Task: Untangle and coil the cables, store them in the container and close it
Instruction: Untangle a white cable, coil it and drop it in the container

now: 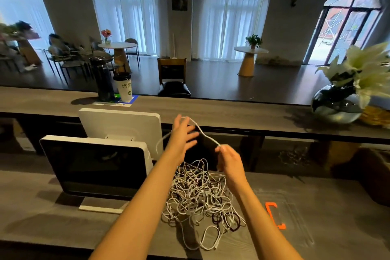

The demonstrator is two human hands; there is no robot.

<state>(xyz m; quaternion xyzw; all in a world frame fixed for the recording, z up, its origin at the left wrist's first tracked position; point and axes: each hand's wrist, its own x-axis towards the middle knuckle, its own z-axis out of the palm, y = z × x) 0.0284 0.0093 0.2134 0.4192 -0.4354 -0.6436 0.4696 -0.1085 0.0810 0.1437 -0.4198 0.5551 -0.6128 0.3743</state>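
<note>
Grey counter bearing a tangled heap of cables, beside it a clear container with orange latch, above it left hand fingers spread wide, white cable looped over them, right hand pinching that cable.

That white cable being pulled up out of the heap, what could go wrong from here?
The white cable runs from the right hand, which pinches it, over the open left hand, and down into the tangled pile. Pulling harder may tighten knots, or drag the whole pile along the counter. A loop hanging by the white screen could snag on it.
</note>
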